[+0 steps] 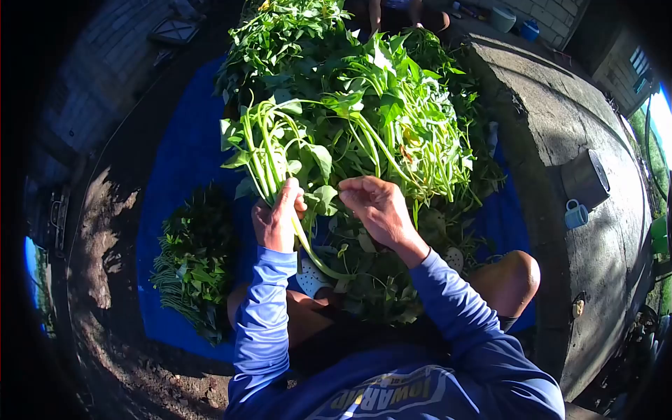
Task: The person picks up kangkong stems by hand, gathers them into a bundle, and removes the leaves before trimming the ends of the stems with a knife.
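My left hand (pixel 281 213) is closed round a small bunch of long-stemmed leafy greens (pixel 260 150), the pale stems rising above the thumb. One longer stem (pixel 315 255) hangs below that fist and bends right. My right hand (pixel 378 210) is a short way to the right, its fingers curled together beside a leaf (pixel 323 199); what they pinch, if anything, is hidden. Just beyond both hands rises a big heap of the same greens (pixel 294 56), with pale stem ends in sunlight on its right side.
A blue tarp (pixel 175 154) lies under the heap. On its left is a bundled pile of greens (pixel 192 266). A concrete ledge (pixel 539 119) runs along the right, bearing a light blue mug (pixel 576 214) and a dark container (pixel 584 180). Another person's arms (pixel 395 8) show beyond the heap.
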The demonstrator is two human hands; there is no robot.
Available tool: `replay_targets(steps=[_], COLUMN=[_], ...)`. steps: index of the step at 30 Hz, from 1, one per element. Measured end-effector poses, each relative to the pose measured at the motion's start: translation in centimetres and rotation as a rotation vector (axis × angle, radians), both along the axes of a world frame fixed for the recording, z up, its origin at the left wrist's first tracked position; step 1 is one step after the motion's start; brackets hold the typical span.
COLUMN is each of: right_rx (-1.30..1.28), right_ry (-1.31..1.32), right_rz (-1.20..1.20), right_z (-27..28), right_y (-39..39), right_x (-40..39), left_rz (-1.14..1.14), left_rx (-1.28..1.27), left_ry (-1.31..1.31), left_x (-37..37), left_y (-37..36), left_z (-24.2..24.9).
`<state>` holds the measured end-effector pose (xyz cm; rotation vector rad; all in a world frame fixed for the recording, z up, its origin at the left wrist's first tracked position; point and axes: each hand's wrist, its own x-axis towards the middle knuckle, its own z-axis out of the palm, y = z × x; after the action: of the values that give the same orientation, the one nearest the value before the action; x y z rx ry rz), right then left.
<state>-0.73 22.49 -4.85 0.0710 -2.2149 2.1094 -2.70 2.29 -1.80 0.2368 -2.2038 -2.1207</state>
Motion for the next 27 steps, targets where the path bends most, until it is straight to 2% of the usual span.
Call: replay_targets(steps=[2,3,4,7,8,11,13,15,16,19,20,21,25,27], right_rx=[0.432,0.561,0.562,0.738,0.785,0.881,0.698,0.361,0.226,-0.074,-0.162,-0.25,-0.237,-0.139], right_ry=[0.254,0.292,0.331,0.495,0.362,0.063,-0.032,-0.173,-0.13,-0.147,-0.075,0.005,0.076,0.093], right_rz=[-0.42,-0.515,-0.533,-0.526,-0.393,-0.197,-0.096,-0.054,-0.017,0.039,0.042,0.038,0.063,0.006], right_z=[-1.2,-1.9,-3.2,-0.8,0.4,0.7,5.7,8.9,11.2,15.1,16.2,17.4,18.2,18.6], right_y=[3.0,4.2,5.0,4.5,4.8,6.6,7.5,8.8,9.0,11.0,11.5,12.1,11.9,10.1], right_x=[-3.6,-5.4,-7.6,-10.8,-11.3,-15.6,-14.8,-14.9,-13.7,-12.7,-12.1,-11.5,-10.1,-7.8], left_rz=[0.074,0.1,0.14,0.19,0.146,0.123,0.091,0.092,0.115,-0.027,-0.04,-0.038,0.009,0.01], left_rx=[0.135,0.181,0.198,0.234,0.27,0.189,0.212,0.185,0.152,0.247,0.307,0.244,0.257,0.283], left_ry=[0.032,0.057,0.073,0.081,0.114,0.053,0.022,-0.015,-0.01,-0.058,-0.091,-0.076,-0.018,0.0], left_x=[-0.5,-0.8,-1.2,-1.8,-2.0,-2.4,-2.2,-2.3,-2.4,-2.9,-3.0,-2.6,-1.7,-1.6], left_y=[-1.8,-2.3,-2.5,-2.3,-2.6,-2.6,-2.7,-2.8,-2.9,-4.0,-4.0,-3.8,-2.8,-2.8], left_z=[1.1,1.5,1.7,1.9,1.4,1.4,2.0,2.4,2.3,1.8,1.7,2.3,2.9,3.5])
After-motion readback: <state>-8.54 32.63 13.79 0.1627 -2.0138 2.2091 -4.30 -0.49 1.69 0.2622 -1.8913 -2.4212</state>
